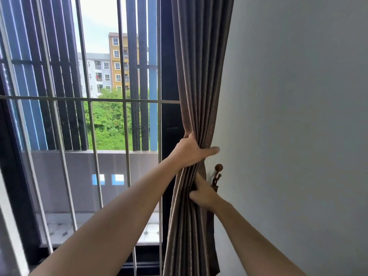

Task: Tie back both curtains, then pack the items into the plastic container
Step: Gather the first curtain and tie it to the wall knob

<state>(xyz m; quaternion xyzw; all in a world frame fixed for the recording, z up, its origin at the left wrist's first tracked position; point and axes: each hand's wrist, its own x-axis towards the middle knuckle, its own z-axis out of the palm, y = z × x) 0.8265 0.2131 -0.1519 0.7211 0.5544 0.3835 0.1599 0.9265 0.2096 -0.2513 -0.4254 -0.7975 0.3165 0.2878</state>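
A brown-grey curtain (201, 80) hangs gathered into folds against the white wall at the window's right side. My left hand (191, 151) grips the bunched folds at mid height, thumb pointing right across the front. Just below, my right hand (203, 191) reaches behind the curtain's right edge with its fingers hidden in the fabric; whether they hold anything there is unclear. A brown wooden tieback hook (217, 174) sticks out of the wall right beside that hand. No tieback band and no plastic container are in view.
White window bars (89, 100) run across the window to the left, with a balcony wall and buildings beyond. A plain white wall (298, 116) fills the right side.
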